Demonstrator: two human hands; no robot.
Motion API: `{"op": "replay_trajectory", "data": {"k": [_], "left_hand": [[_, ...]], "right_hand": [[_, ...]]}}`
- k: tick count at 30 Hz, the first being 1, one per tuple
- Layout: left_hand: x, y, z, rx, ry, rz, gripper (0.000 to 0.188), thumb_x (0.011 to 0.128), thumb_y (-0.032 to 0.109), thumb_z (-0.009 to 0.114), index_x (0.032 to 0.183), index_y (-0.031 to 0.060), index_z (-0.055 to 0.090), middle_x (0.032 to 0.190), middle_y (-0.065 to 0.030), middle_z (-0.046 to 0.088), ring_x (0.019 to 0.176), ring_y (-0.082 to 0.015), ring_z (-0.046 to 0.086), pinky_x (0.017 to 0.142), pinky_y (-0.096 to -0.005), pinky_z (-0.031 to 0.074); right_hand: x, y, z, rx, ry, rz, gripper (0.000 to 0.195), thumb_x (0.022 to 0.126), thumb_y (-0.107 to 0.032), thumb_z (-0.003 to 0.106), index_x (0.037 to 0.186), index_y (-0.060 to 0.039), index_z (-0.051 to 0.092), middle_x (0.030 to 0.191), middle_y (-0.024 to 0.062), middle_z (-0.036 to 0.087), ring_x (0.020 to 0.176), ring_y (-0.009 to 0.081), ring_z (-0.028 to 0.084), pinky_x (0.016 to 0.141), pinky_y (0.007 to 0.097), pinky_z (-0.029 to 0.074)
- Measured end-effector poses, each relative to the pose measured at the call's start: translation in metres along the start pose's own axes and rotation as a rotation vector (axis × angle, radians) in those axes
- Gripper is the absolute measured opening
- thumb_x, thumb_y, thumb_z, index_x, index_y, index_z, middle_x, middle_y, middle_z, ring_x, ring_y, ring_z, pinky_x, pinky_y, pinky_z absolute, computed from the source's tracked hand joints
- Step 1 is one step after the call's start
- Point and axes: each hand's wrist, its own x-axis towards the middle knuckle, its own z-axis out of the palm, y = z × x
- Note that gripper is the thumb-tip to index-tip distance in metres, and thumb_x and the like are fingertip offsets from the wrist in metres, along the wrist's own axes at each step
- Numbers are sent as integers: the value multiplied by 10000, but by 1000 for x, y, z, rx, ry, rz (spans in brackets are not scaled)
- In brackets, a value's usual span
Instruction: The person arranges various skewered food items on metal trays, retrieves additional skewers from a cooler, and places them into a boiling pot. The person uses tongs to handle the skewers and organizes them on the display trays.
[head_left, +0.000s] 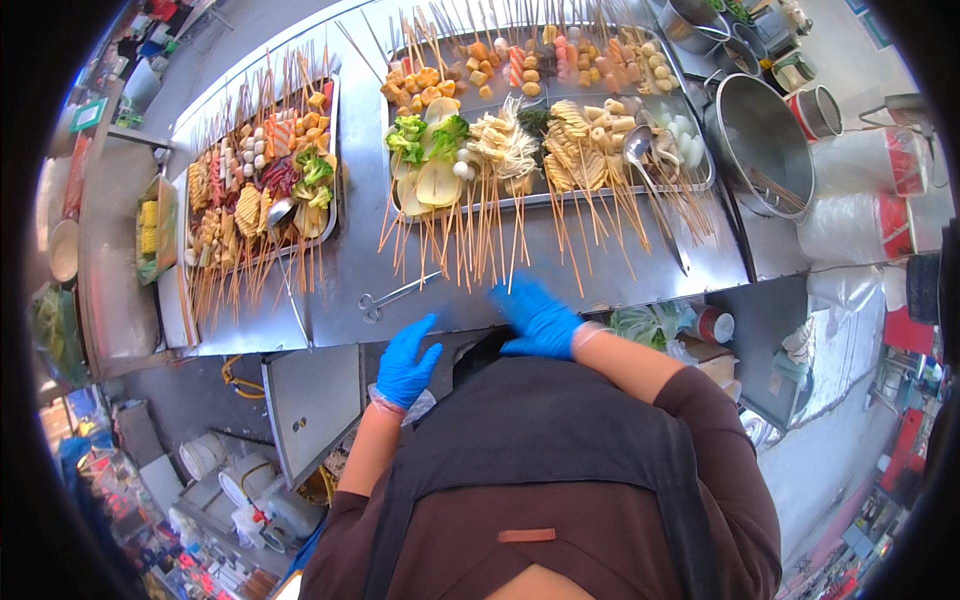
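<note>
My left hand (408, 362), in a blue glove, is held at the front edge of the steel counter (337, 319) with fingers apart and nothing in it. Blurred by motion, my right hand (541, 319) reaches to the counter edge in a matching glove; no object shows in it. Beyond it, bamboo skewer sticks (495, 247) jut towards me from a large steel tray (409, 214) of broccoli, potato slices, enoki mushrooms, tofu skin and fish balls. Between the hands and that tray lies a pair of metal tongs or scissors (394, 298). A steel ladle (640, 146) leans in the tray's right part.
At left sits a second skewer tray (335, 150) with its own ladle (282, 212). A deep steel pot (720, 135) stands at right, beside rolls of plastic bags (847, 225). Below the counter, a cabinet door (311, 412) hangs open near white buckets (244, 480).
</note>
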Motion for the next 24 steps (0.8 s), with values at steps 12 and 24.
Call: {"op": "replay_trajectory", "data": {"k": [12,24], "left_hand": [[-33,66,48,-463,363,-370,467,827,-21,575,1278,27,465,1077,-87,593,958,-167,577,837,-289,459],[31,156,97,-296,-5,-63,505,793,-5,614,1277,34,474,984,-81,631,877,-145,606,803,-273,472]], "right_hand": [[-101,17,-41,-33,-9,99,505,837,-141,488,1330,-171,384,755,109,632,614,319,610,542,402,496],[-329,92,-159,155,1131,693,621,798,-34,558,1374,-96,334,1217,171,529,1056,286,558,889,355,435]]}}
